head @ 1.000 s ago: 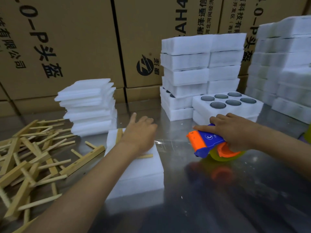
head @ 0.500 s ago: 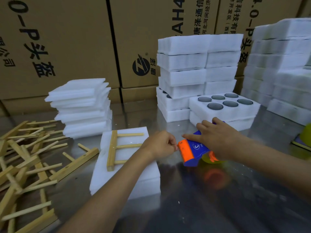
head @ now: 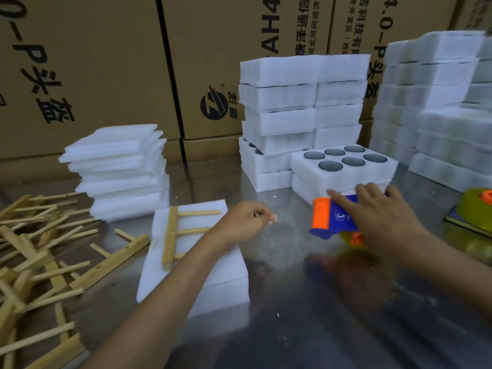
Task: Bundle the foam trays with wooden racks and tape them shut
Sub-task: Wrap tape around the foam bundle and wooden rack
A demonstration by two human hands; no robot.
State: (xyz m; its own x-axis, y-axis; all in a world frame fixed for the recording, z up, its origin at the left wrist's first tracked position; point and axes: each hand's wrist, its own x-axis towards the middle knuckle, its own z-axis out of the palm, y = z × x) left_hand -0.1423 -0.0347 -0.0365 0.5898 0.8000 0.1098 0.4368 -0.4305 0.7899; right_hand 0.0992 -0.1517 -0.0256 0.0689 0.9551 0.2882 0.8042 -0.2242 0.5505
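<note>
A: From the head camera, how far along is the bundle?

B: Early in the taping, by the look of it. 1 white foam tray stack (head: pixel 197 275) lies on the steel table (head: pixel 306 328) in front of the person, and 1 wooden rack (head: pixel 177 233) already lies flat on top of it. No tape shows across the foam yet, so wrapping and sealing appear to be left.

A: What are the hands doing?

B: The left hand (head: pixel 243 222) hangs just past the tray's far right corner, fingers curled, thumb and fingertips pinching a small clear scrap, seemingly the free end of the tape (head: pixel 273 219). The right hand (head: pixel 378 222) lies over the blue and orange tape dispenser (head: pixel 330 217), index finger stretched along its top, the others wrapped over it. The 2 hands are near each other but apart.

A: And the tray itself?

B: It looks like 2 thick foam layers, soft-edged and slightly fuzzy. The rack is a pale bar with 3 thin rungs pointing right, the nearest hidden under the forearm.

A: Supplies?

B: Loose racks (head: pixel 40 257) are heaped at the left, thin foam sheets (head: pixel 119 171) piled behind the tray, and an open tray with 6 dark round inserts (head: pixel 343 166) sits beyond the dispenser.
</note>
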